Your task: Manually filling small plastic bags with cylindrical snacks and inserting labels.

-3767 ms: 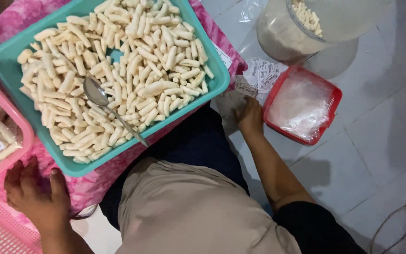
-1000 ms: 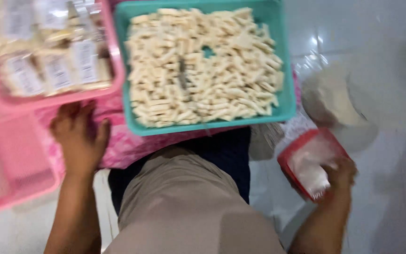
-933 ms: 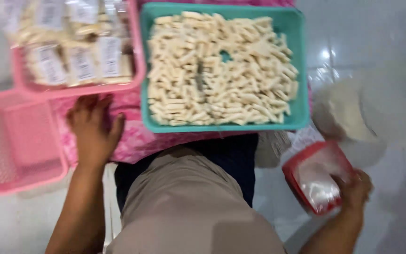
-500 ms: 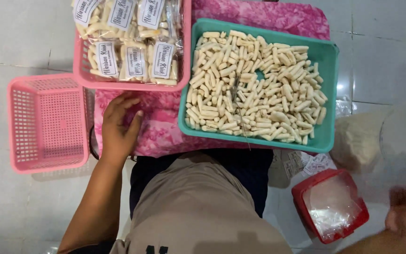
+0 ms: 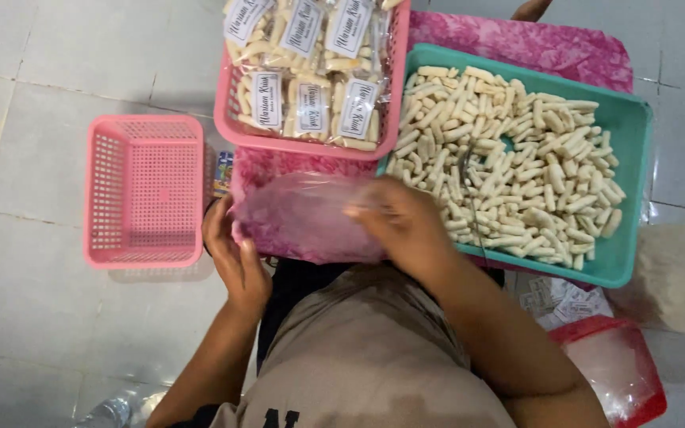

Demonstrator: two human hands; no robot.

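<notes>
Holding a clear plastic bag at its edges, left hand and right hand pinch flimsy, slippery film that looks best gripped at the mouth.

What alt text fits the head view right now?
Both hands, left hand and right hand, hold a clear bag over a pink cloth. Beside it sit a teal tray of pale sticks, a pink basket of packets, and an empty basket.

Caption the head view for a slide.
Both hands, left hand and right hand, hold a clear plastic bag beside a teal tray of snack sticks.
</notes>
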